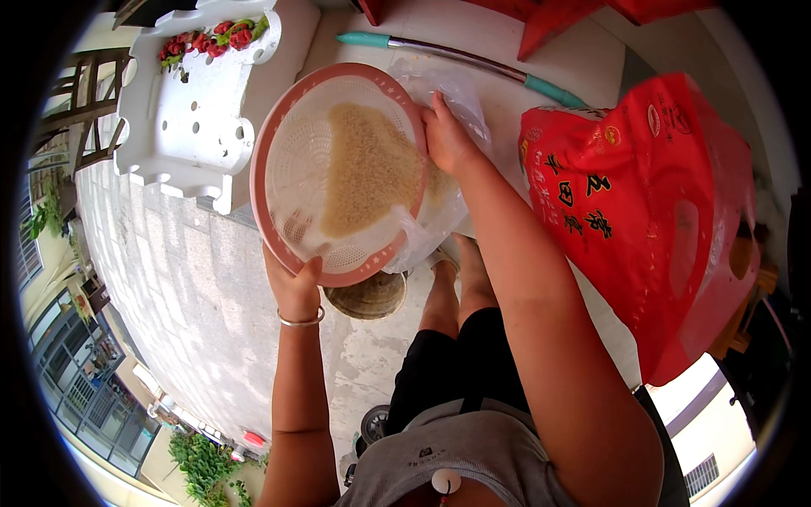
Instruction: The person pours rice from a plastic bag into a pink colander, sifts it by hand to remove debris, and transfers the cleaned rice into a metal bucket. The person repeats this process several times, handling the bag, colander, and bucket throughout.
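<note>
Both my hands hold a round white colander [291,169] with a pinkish-red rim, tilted over the floor. Pale rice grains [372,169] lie heaped across its middle and right side. My left hand [296,289] grips the near-left rim, thumb on top and the other fingers hidden underneath. On the right rim, my right hand [446,139] is closed with its thumb showing. A clear plastic bag [465,106] sits behind and below the colander's right side, partly hidden; whether my right hand also holds it I cannot tell.
A brownish bucket [372,300] stands below the colander, by my feet. At the far left, a white foam box [190,139] holds red and green peppers [215,38]. A teal-ended rod [465,63] lies on the pale surface ahead. A large red bag [625,203] fills the right.
</note>
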The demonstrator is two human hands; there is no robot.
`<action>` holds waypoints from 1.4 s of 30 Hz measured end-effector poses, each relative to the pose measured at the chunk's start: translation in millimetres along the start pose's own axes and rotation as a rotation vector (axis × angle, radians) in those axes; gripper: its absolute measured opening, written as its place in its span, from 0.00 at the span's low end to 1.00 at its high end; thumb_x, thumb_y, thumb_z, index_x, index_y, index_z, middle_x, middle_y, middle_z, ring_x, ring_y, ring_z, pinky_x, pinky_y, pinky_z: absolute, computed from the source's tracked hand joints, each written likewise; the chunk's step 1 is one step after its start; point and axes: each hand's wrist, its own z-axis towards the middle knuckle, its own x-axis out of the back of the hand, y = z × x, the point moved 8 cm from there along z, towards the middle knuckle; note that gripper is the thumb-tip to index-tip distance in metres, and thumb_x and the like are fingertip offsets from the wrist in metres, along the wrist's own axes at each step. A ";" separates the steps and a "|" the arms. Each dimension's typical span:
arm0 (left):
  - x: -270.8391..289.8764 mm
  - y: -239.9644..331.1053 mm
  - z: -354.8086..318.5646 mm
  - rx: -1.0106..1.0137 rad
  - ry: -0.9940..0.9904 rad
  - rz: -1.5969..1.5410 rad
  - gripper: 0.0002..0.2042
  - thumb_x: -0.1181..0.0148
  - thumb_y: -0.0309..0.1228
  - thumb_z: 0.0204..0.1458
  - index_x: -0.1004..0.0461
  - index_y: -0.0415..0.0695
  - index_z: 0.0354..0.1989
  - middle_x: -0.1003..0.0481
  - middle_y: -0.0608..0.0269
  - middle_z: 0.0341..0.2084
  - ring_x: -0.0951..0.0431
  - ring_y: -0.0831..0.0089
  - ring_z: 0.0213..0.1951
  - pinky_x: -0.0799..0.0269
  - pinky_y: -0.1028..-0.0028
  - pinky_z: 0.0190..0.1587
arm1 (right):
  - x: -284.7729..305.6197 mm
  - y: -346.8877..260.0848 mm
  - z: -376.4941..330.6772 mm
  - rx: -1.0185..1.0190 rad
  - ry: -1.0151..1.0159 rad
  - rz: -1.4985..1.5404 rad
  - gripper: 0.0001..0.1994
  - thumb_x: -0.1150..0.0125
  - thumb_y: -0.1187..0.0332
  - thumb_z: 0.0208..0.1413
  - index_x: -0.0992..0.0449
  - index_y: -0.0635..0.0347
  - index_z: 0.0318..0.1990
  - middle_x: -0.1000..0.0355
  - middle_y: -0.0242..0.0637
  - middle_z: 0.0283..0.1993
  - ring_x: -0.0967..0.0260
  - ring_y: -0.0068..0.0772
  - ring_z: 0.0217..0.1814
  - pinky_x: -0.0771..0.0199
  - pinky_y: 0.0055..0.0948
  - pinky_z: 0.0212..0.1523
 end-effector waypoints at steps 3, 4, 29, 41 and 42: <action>-3.0 1.6 1.8 -0.002 0.006 0.037 0.45 0.30 0.42 0.35 0.45 0.34 0.62 0.35 0.53 0.54 0.34 0.63 0.57 0.38 0.63 0.59 | 19.7 -14.2 -14.1 0.164 0.274 -0.191 0.26 0.52 0.45 0.61 0.25 0.61 0.48 0.26 0.34 0.49 0.32 0.31 0.56 0.38 0.29 0.59; -4.0 1.4 2.8 -0.008 0.002 0.064 0.46 0.29 0.43 0.35 0.45 0.34 0.62 0.35 0.54 0.54 0.34 0.63 0.57 0.38 0.63 0.59 | 23.8 -20.3 -26.9 0.284 0.342 -0.234 0.23 0.49 0.49 0.61 0.25 0.62 0.46 0.25 0.34 0.48 0.32 0.31 0.55 0.37 0.30 0.58; -40.8 -0.9 8.1 -0.126 -0.024 0.157 0.52 0.31 0.45 0.35 0.52 0.32 0.67 0.38 0.52 0.58 0.36 0.62 0.59 0.41 0.64 0.60 | -67.8 3.8 -86.2 0.811 0.050 -1.770 0.17 0.32 0.65 0.36 0.24 0.55 0.38 0.30 0.35 0.42 0.38 0.42 0.53 0.43 0.43 0.59; -41.3 5.7 13.3 -0.149 -0.034 0.242 0.52 0.31 0.48 0.36 0.52 0.33 0.67 0.39 0.51 0.59 0.37 0.62 0.60 0.41 0.63 0.61 | -45.5 -54.5 -81.4 0.987 0.297 -1.350 0.17 0.36 0.73 0.42 0.25 0.59 0.44 0.28 0.42 0.45 0.33 0.47 0.49 0.33 0.39 0.52; -43.7 6.0 12.9 -0.144 -0.036 0.232 0.53 0.31 0.48 0.36 0.52 0.33 0.67 0.39 0.51 0.59 0.37 0.62 0.60 0.41 0.63 0.61 | -44.2 -53.0 -70.6 0.930 0.302 -1.386 0.19 0.35 0.71 0.42 0.26 0.59 0.46 0.28 0.44 0.46 0.33 0.48 0.49 0.33 0.39 0.52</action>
